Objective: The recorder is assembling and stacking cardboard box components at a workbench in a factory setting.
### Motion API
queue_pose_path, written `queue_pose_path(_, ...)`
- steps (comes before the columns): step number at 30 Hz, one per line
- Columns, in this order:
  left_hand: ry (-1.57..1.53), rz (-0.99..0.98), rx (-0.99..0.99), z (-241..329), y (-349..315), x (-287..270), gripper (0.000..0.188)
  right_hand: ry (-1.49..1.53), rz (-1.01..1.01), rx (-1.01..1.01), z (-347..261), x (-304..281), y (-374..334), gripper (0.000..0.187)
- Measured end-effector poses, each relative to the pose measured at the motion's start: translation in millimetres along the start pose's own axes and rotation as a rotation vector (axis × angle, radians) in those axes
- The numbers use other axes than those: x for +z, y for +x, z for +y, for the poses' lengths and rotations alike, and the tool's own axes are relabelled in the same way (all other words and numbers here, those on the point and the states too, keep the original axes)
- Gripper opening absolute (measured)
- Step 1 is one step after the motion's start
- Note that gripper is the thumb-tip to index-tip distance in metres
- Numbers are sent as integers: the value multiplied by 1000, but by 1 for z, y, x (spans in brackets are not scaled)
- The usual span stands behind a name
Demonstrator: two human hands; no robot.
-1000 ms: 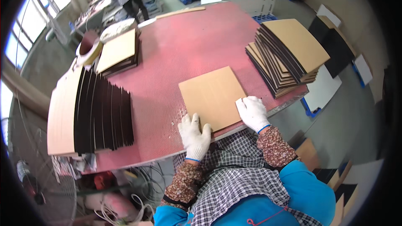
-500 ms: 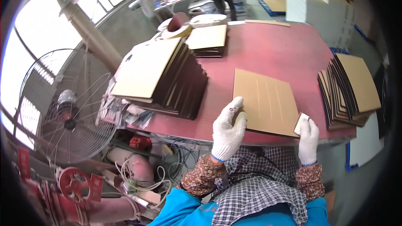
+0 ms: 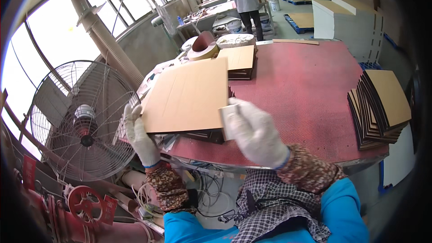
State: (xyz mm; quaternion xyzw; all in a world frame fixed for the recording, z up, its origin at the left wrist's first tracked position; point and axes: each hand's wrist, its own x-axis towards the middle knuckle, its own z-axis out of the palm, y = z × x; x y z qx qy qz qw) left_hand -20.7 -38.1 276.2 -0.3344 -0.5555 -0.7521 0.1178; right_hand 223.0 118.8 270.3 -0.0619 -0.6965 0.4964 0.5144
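Observation:
A brown flat panel (image 3: 186, 94) with a dark edge and faint lines across its face is up over the left stack, covering most of it. My left hand (image 3: 141, 135), in a white knit glove, is at the panel's front left corner, with the corner between fingers and thumb. My right hand (image 3: 254, 130), gloved too and slightly blurred, pinches a small white flat block (image 3: 227, 121) against the panel's right edge. Below the panel shows a bit of the dark-edged stack (image 3: 207, 136).
A fanned stack of brown panels (image 3: 384, 99) stands on the red table's (image 3: 301, 94) right side. Behind lie a smaller stack (image 3: 236, 58) and a tape-like roll (image 3: 202, 47). A large caged fan (image 3: 85, 121) stands left. A person (image 3: 245, 0) stands farther back.
The panel has moved from the middle of the table up and left over the stack. Both hands went left with it, the right one still holding the white block.

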Motion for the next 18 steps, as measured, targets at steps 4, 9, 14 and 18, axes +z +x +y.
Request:
queue_pose_path(4,54,27,1,-55,34,-43,47,67,36,-105,13,47,2,27)
queue_pose_path(9,616,31,229,-90,69,-53,49,43,12,-147,32,79,6,23)
queue_pose_path(14,220,-15,31,-123,91,-60,51,17,-93,-16,31,90,14,25)
queue_pose_path(18,313,-3,107,-129,99,-50,50,-86,-19,-69,47,93,22,25)
